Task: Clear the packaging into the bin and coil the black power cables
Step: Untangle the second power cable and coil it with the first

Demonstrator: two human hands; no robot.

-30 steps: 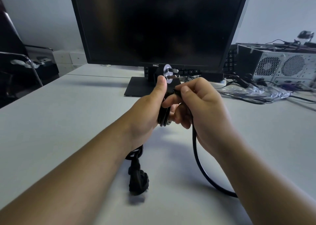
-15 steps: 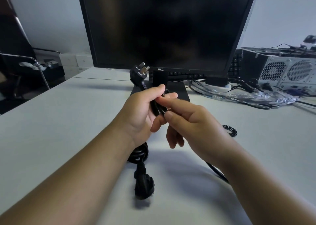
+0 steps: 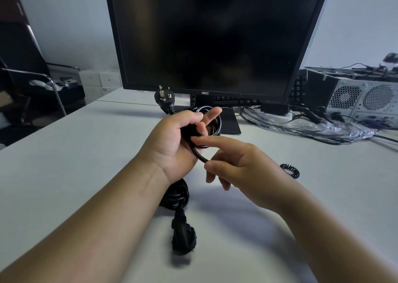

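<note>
left hand (image 3: 172, 144) gripping cable coil (image 3: 176, 194), monitor (image 3: 215, 35) behind

Mostly black against a pale grey-white tabletop (image 3: 75, 153).
Black power cable (image 3: 200, 155) with silver-pronged plug (image 3: 164, 98) and matt black connector (image 3: 183, 237); black monitor (image 3: 215, 35) at the far edge, lettered white; black spiral-ribbed tie (image 3: 290, 170) toward the right edge; clear packaging (image 3: 336, 127), glinting white; silver-grey computer case (image 3: 361, 97), honeycomb-perforated, at the far right corner.
</note>
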